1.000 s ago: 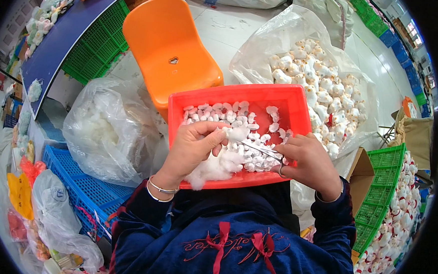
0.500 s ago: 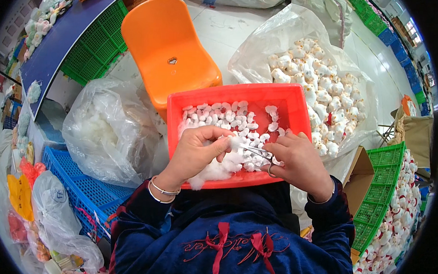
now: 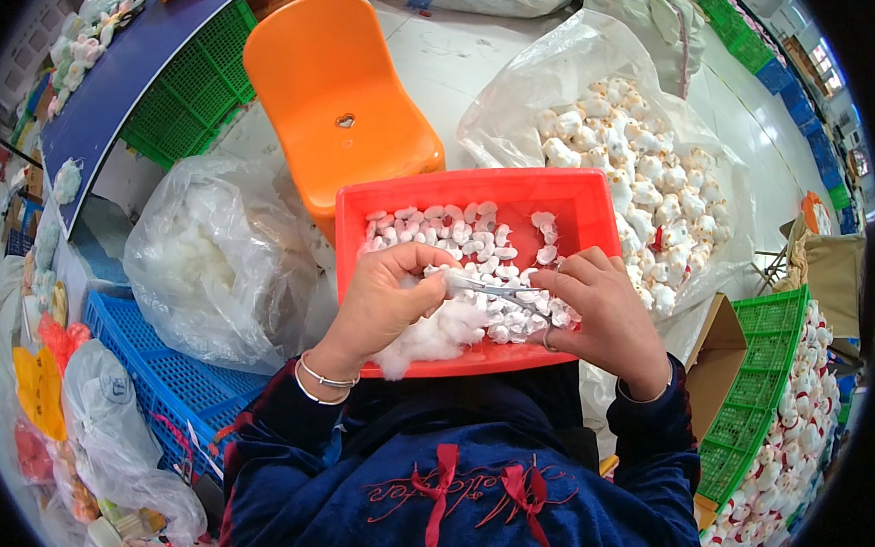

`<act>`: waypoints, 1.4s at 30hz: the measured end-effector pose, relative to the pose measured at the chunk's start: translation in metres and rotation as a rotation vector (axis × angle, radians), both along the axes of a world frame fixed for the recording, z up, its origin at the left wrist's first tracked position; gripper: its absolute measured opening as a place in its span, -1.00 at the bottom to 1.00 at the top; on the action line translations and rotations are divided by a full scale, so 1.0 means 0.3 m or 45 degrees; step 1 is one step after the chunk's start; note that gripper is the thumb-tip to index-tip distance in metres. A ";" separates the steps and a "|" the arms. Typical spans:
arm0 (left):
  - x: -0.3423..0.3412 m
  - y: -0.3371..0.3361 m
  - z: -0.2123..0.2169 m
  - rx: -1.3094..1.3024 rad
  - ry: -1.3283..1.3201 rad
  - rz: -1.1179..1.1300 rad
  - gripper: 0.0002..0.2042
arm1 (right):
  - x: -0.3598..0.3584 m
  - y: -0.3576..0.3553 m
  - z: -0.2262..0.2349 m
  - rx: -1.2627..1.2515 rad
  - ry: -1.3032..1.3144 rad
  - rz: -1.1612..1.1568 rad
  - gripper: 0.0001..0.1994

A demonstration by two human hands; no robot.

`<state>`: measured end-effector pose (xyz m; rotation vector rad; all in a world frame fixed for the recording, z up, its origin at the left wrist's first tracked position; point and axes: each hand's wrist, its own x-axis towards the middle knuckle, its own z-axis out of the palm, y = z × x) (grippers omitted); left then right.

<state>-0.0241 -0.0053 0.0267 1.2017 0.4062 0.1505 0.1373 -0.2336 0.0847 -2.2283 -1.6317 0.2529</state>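
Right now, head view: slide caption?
Left hand pinches something white, right hand holds a ring-handled tool, over a red bin of white pieces and fluff.

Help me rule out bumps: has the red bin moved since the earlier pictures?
No; against the orange chair, the red bin shows no visible shift either way.
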 end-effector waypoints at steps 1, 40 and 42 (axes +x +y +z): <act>-0.003 0.008 -0.006 -0.015 -0.013 -0.022 -0.84 | 0.002 -0.004 0.001 -0.048 -0.004 -0.006 -0.49; 0.030 -0.011 -0.074 0.037 -0.138 0.056 -0.81 | -0.034 0.037 -0.036 -0.153 0.248 0.007 -0.71; 0.030 -0.016 -0.075 0.192 -0.191 0.109 -0.81 | -0.062 0.032 -0.078 -0.134 0.582 -0.018 -0.75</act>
